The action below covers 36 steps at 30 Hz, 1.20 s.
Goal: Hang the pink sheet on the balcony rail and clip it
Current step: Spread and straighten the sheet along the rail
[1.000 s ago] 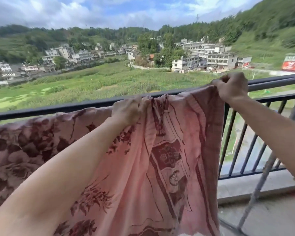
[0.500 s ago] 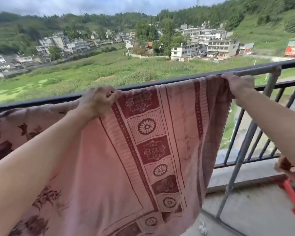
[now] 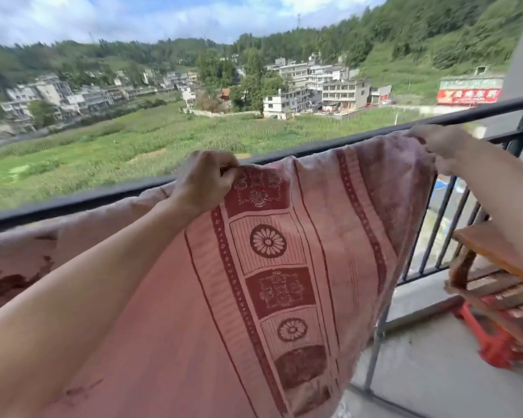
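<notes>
While both hands are working along the top of the balcony rail [image 3: 73, 203], the pink sheet [image 3: 284, 267] is hanging over it through the middle of the frame, with the patterned border running down toward the lower centre and most of the visible cloth draping on the near side. The left hand [image 3: 206, 182] is gripping a bunched fold of the top edge at frame centre, fingers curled round the cloth. The right hand [image 3: 441, 146], blurring at the right edge, appears to be pinching the sheet's corner against the rail, though finger detail is not resolving. No clip is showing anywhere in view, and the far-side overhang is hiding behind the rail. Main risk, as I am judging it: the near side is carrying the weight, so freeing either hand to fetch a clip is likely sending the cloth sliding back off the smooth bar toward the floor. Second risk: the fold under the left hand is staying thick, so a clip there may be biting poorly. Third: open ground beyond is suggesting wind, which could be lifting an unclipped corner.
</notes>
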Available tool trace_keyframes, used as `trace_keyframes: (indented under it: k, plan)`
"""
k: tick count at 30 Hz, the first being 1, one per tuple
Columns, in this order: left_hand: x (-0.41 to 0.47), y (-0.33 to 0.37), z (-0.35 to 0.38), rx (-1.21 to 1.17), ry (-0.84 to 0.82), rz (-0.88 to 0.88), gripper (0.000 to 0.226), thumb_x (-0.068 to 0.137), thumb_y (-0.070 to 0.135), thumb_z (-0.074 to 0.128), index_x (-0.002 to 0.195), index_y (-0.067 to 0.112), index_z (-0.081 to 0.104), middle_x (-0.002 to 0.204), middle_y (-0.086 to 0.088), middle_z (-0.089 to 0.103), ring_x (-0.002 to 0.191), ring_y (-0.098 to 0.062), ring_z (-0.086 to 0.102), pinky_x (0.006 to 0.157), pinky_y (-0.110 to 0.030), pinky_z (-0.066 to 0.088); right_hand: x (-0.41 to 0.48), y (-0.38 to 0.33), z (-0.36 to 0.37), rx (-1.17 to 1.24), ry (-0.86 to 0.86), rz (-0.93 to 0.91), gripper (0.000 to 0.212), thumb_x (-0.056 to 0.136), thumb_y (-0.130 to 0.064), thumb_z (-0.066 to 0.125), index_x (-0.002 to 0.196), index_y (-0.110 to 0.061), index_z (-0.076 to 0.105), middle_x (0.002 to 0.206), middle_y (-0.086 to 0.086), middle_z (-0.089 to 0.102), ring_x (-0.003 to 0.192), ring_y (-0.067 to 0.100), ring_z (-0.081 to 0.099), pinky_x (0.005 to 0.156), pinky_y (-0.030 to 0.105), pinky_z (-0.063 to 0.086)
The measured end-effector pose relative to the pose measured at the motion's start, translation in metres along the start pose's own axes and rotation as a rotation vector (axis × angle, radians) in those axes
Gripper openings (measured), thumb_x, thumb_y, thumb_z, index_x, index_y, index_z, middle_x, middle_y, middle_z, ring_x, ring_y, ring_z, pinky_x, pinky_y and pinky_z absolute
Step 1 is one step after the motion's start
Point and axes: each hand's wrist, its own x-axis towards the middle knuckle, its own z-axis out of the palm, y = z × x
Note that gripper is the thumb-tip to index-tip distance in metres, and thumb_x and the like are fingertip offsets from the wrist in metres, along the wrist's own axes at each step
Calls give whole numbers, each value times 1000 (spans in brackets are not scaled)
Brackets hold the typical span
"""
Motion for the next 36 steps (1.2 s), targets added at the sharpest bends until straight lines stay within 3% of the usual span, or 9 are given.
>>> trace_keyframes:
  k: [4,7,10,15,21,24,27,30,36]
  plan:
    - [19,10,10,-121,-130,-68,25,95,39,57,103,17,67,92,0,70,81,-20,68,72,-38,57,7,3,7,101,-1,49,22,90,-40,60,80,-21,64,75,-3,62,59,15,58,46,18,43]
    - [36,23,21,-109,-222,-96,37,96,46,52,111,15,65,94,1,67,83,-20,67,76,-40,57,14,-3,6,141,-1,66,15,96,-29,57,93,-17,66,83,1,67,60,14,64,44,18,50]
    - [43,37,38,9,-300,-58,31,92,44,59,103,16,67,89,-1,70,78,-20,67,72,-39,58,12,-10,7,-7,-129,51,14,93,-12,61,82,-8,69,76,8,69,56,20,67,66,38,62]
    - [60,45,54,45,-154,-32,20,91,35,66,86,16,71,80,1,69,72,-18,64,66,-34,54,32,-35,-13,-118,217,-142,23,76,-5,73,60,-11,57,42,-3,55,31,8,48,35,18,39]
    - [101,52,70,196,55,-184,16,93,24,62,86,14,72,78,-1,66,71,-21,60,60,-29,38,87,-51,-40,-12,248,-195,26,65,-11,77,59,-17,52,60,3,50,48,16,49,48,28,40]
    - [116,55,89,273,-50,-356,11,89,25,67,82,17,68,83,-1,69,74,-19,61,55,-25,35,113,-53,-50,-239,-45,-247,23,69,-18,82,83,-20,64,74,1,59,65,16,50,52,25,35]
    - [128,80,110,279,5,-423,10,91,28,63,94,20,68,89,2,70,78,-18,63,53,-24,36,137,-56,-66,-432,-400,-306,20,81,-26,77,100,-21,73,81,-6,70,74,15,54,65,28,36]
    - [137,130,137,218,70,-337,12,93,27,62,97,17,67,90,0,70,73,-16,64,52,-23,43,166,-53,-86,-482,-416,-381,16,85,-19,72,101,-23,74,93,-5,73,88,20,62,65,28,40]
    - [150,206,205,234,6,-138,27,87,44,66,95,18,67,94,2,60,81,-16,58,72,-31,46,196,-17,-81,-588,-827,-283,27,95,-12,55,117,-19,70,116,3,68,108,21,61,86,41,50]
